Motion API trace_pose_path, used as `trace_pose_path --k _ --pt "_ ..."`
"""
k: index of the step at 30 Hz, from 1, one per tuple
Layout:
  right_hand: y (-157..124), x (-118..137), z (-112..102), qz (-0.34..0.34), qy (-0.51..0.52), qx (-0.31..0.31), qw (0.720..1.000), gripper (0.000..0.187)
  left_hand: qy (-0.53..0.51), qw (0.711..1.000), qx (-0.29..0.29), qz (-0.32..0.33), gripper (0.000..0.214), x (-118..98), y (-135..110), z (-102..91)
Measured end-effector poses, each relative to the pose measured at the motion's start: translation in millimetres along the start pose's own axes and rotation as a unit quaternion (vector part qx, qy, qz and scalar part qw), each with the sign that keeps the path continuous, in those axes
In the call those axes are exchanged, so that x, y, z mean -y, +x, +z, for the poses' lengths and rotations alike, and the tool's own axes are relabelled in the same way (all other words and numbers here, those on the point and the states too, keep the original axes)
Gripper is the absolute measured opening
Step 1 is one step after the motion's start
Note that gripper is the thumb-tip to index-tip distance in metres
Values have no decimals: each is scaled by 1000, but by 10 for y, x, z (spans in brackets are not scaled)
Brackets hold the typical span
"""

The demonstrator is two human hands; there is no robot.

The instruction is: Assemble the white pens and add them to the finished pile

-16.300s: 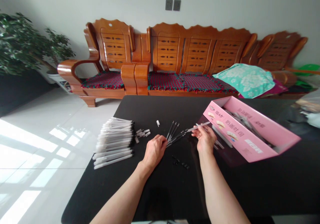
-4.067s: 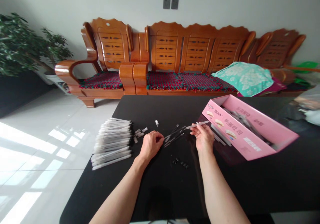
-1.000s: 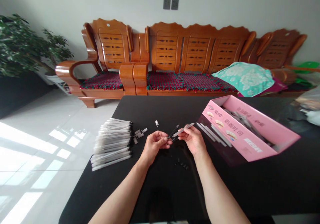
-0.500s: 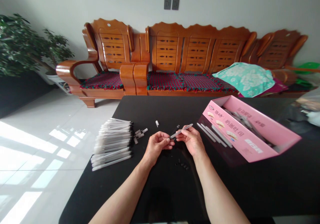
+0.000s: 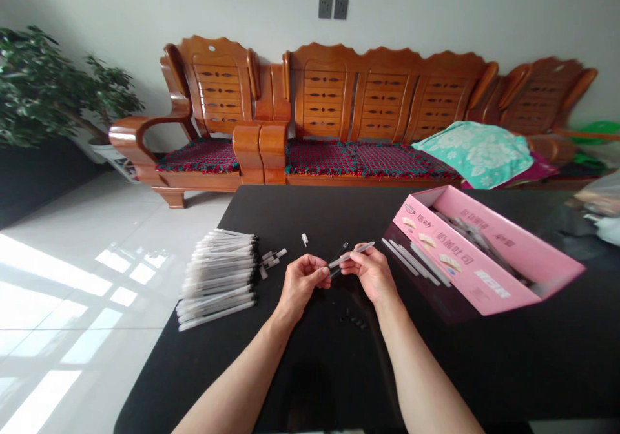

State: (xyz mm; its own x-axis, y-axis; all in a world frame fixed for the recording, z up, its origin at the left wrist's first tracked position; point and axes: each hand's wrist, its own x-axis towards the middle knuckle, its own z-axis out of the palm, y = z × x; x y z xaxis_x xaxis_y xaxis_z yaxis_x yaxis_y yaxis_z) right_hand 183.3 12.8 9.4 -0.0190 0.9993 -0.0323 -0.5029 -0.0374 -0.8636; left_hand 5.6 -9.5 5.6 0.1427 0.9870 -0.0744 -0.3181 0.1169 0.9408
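Head view. Reference landmark: the pink cardboard carton, an open-topped, elongated box with smooth printed walls, set obliquely on the glossy black table. Left of the carton, the right hand grips a frosted plastic pen barrel, a slim straight tube that slants upward towards the carton. Farther left of the carton, the left hand is narrowed to a pinch about the barrel's lower end (any small part enclosed there is too blurred to name). Just beyond the fingers, also left of the carton, lies a thin dark pen refill, its tip glinting.

Just beside the carton's printed front, loose pen barrels lie roughly parallel, matt and whitish. Inside the carton are greyish slender pieces, partly hidden by its wall. Well to the carton's left is a dense row of translucent pens with black ends; between row and carton are short, pale pen caps (one stands apart, farther back). Left of the carton and nearer the viewer are small black plugs.

Behind the carton stands a varnished, carved wooden sofa with a coarse woven seat cover and a soft turquoise floral cushion.
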Motion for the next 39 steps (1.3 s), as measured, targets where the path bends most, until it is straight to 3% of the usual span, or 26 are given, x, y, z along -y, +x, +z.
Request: trace_pose_path --k 10,13,18,25,29,33,39 --pt "6 -8 2 9 -4 -15 1000 30 106 991 -10 86 22 -23 -23 23" --pt "10 -8 1 4 -1 -20 1000 30 90 994 -6 62 33 -9 -11 5" --pt "12 -18 -9 -1 -3 -17 1000 30 151 989 2 7 45 26 8 -47" --pt "11 -32 -14 0 -14 -9 1000 29 142 989 -9 25 35 14 17 -48" --pt "11 -23 -12 -2 -8 -16 1000 30 151 988 -23 21 43 -11 9 -42" --pt "11 -29 -18 -3 -10 -9 1000 30 182 983 8 0 47 6 6 -60" --pt "1 -27 5 -3 -10 -9 1000 30 146 989 -7 26 34 12 19 -49"
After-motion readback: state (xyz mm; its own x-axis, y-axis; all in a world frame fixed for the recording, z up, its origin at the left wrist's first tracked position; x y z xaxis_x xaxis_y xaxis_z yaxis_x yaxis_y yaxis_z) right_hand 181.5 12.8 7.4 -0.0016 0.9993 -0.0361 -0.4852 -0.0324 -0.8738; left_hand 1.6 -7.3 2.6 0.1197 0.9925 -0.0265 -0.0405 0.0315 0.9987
